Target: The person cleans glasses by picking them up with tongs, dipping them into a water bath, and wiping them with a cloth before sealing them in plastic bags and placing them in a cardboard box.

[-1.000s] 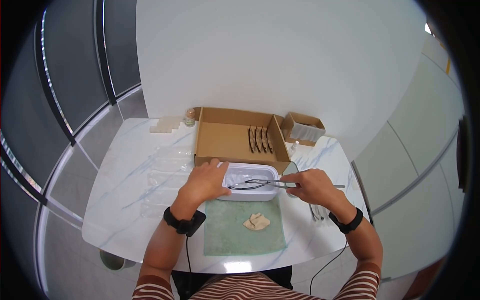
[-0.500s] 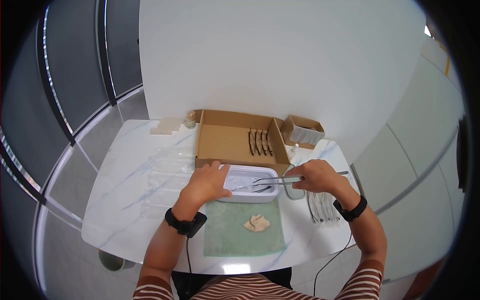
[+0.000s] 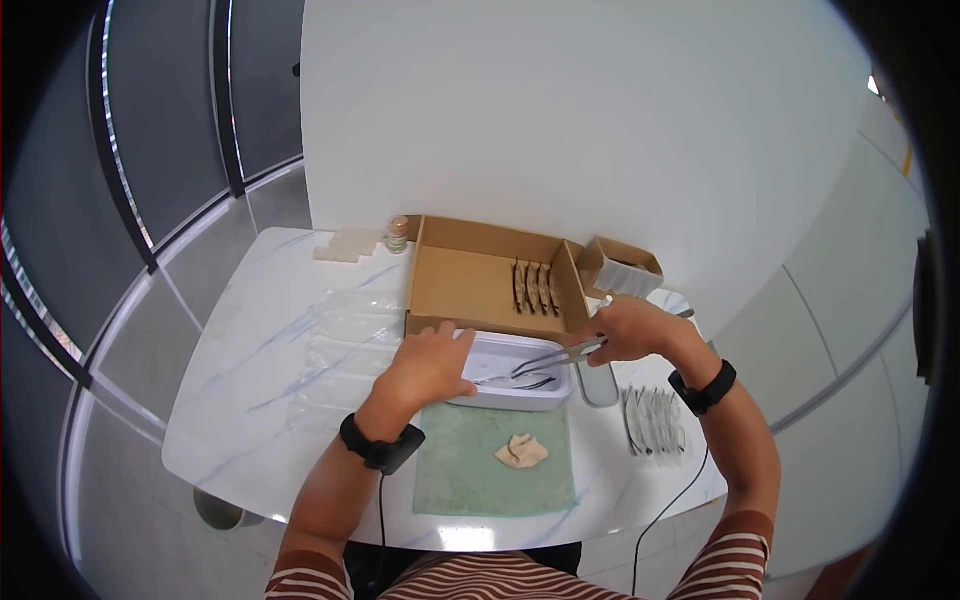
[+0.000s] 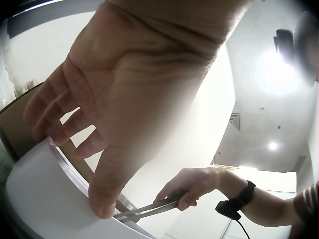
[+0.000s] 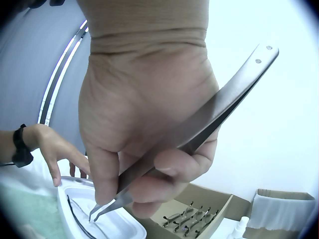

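My left hand (image 3: 428,365) holds the left end of an oblong white tub (image 3: 515,403), thumb at the near rim and fingers over the far one. My right hand (image 3: 635,328) grips long metal tweezers (image 5: 244,82), which slant down over the tub's right end. In the right wrist view their bent tips stand slightly apart, inside the tub. A thin, dark, curved piece (image 3: 538,384), like part of a pair of glasses, lies in the tub by the tips, with a thin pale strand beside it (image 5: 82,209).
Behind stands an open cardboard box (image 3: 460,275) with several glasses-like dark frames (image 3: 537,288). A green cloth (image 3: 450,485) with a beige cloth (image 3: 522,452) lies in front. At right are a clear tray (image 3: 600,388) and several thin, dark-tipped pieces (image 3: 655,420); clear plastic packaging (image 3: 345,350) lies left.
The dark piece, between the tweezers' tips a second ago, now lies lower in the tub. My right hand has risen slightly, tilting the tweezers steeper. The left hand stays on the tub.
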A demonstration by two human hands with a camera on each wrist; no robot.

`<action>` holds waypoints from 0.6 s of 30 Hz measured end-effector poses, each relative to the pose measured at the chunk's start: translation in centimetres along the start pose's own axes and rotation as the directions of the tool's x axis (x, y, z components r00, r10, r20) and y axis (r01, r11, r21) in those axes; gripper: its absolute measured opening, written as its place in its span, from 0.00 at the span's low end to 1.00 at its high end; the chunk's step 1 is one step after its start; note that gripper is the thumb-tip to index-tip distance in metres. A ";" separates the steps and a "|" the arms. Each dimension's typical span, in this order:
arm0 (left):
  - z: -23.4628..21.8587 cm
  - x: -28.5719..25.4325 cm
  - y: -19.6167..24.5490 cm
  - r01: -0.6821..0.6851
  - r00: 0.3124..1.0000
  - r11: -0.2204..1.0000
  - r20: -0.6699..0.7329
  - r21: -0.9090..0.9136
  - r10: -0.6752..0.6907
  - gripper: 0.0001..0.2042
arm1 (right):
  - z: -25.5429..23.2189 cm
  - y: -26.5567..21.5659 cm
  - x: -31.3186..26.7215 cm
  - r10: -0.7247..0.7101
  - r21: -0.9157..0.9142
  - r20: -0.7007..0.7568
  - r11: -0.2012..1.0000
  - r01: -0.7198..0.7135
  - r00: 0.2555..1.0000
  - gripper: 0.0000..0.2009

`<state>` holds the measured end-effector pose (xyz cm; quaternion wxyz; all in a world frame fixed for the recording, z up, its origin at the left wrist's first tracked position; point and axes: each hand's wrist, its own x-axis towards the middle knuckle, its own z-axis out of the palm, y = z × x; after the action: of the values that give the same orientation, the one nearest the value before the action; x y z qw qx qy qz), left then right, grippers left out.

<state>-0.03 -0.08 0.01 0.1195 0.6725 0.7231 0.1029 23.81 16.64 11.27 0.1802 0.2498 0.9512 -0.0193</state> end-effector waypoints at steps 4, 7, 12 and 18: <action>0.0 -0.1 0.0 -0.013 1.000 1.000 -0.005 -0.003 0.013 0.40 | 0.3 0.1 0.7 -0.004 0.002 0.007 1.000 0.004 1.000 0.20; 0.0 0.0 0.0 -0.008 1.000 1.000 -0.001 -0.001 0.008 0.40 | 0.2 -0.3 0.7 -0.015 -0.004 0.004 1.000 0.015 1.000 0.20; 0.1 -0.1 -0.1 -0.018 1.000 1.000 -0.012 -0.003 0.018 0.40 | 1.1 -0.3 -0.3 -0.003 -0.035 -0.025 0.999 0.002 1.000 0.19; 0.0 -0.1 0.2 -0.013 1.000 1.000 -0.016 -0.002 0.013 0.40 | 2.6 -2.1 -3.0 0.050 -0.084 -0.201 0.994 -0.068 0.978 0.16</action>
<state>0.15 -0.19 0.10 0.1137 0.6761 0.7197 0.1099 26.11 13.08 9.77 0.0958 0.2703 0.9565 0.0539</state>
